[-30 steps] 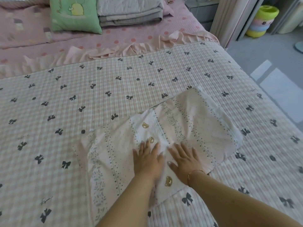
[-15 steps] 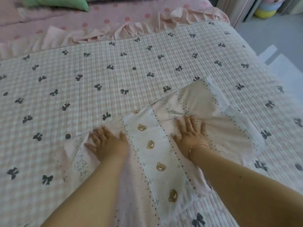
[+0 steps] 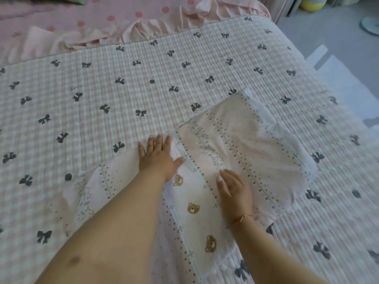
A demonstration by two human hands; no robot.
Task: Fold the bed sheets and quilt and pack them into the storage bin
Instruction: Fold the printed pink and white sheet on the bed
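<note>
Straight, slightly spread fingers (image 3: pixel 163 141) of a person's left hand (image 3: pixel 159 158) press flat on the far edge of a small pink sheet (image 3: pixel 252 148), the thumb stretched out to the right toward a strip printed with little brown bears (image 3: pixel 193 208). The fingertips reach just to the line where the sheet meets the quilt (image 3: pixel 123 93) beneath it. Near it, the right hand (image 3: pixel 233 191) lies palm down on the same sheet, its fingers straight and close together, pointing up and to the left; how firmly it presses cannot be told. A thin gold bracelet (image 3: pixel 241 218) circles that wrist. The sheet, dotted and leaf-patterned, lies partly folded and rumpled on the near middle of the bed, its right side puffed up. The checked quilt, scattered with dark bows, is spread flat across the bed under it. Beyond the quilt's far edge runs a pink ruffle (image 3: pixel 143 25) and a pink spotted cover (image 3: pixel 114 11). Grey floor (image 3: pixel 336 35) shows at the upper right.
</note>
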